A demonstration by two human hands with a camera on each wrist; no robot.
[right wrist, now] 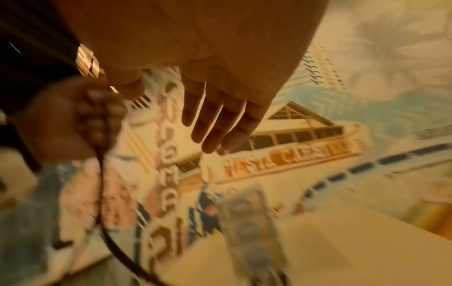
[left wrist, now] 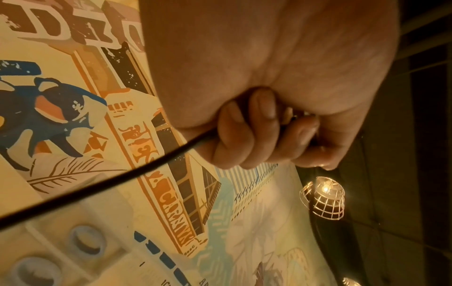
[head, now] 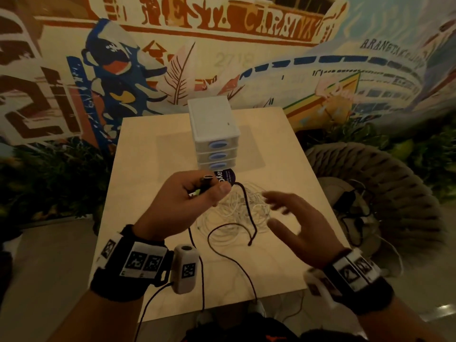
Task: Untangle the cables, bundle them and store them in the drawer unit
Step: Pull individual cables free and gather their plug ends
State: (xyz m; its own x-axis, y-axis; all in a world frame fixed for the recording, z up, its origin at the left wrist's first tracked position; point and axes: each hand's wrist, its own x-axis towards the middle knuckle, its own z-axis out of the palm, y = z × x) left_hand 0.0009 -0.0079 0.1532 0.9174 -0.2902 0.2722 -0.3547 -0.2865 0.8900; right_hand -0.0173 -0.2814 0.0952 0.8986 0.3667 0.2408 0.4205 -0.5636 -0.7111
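The left hand [head: 190,203] is raised above the table [head: 153,193], in front of the drawer unit [head: 214,134] and a little to its left, with the fingers [left wrist: 247,135] curled tight around the black cable [head: 223,248]; the cable's metal plug end sticks out of the top of the fist toward the drawer unit. From the fist the black cable drops and loops across the table toward the near edge, and one loose end lies in front of the drawer unit, on the pile of white cables [head: 237,213]. That tangled pile sits on the table just in front of the drawer unit, between the two hands, beside a dark round label. The drawer unit stands upright at the far middle of the table, its three drawers closed. The right hand [head: 296,223] hovers in front of the drawer unit and to its right, above the pile's right edge, palm turned inward, fingers [right wrist: 215,123] straight and close together, holding nothing; it is blurred.
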